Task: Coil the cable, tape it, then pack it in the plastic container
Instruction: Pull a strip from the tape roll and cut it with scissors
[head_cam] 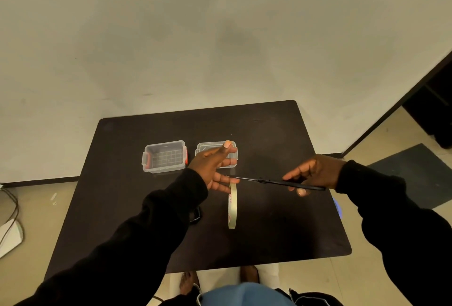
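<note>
My left hand [212, 168] holds the top of a pale tape roll [232, 207], which is seen edge-on above the dark table [281, 220]; whether the roll touches the table I cannot tell. My right hand [315, 173] grips black scissors [276, 181], their blades pointing left with the tips at the tape beside my left fingers. A bit of the black cable [196, 217] peeks out from under my left sleeve; the rest is hidden. The clear plastic container [164, 157] with red latches stands open at the back left. Its lid [208, 147] lies to the right, partly behind my left hand.
The table stands against a plain wall. On the floor to the left lie wires and a white object [9, 234]. A dark mat [415, 173] covers the floor to the right. My feet [188, 281] show below the table's front edge.
</note>
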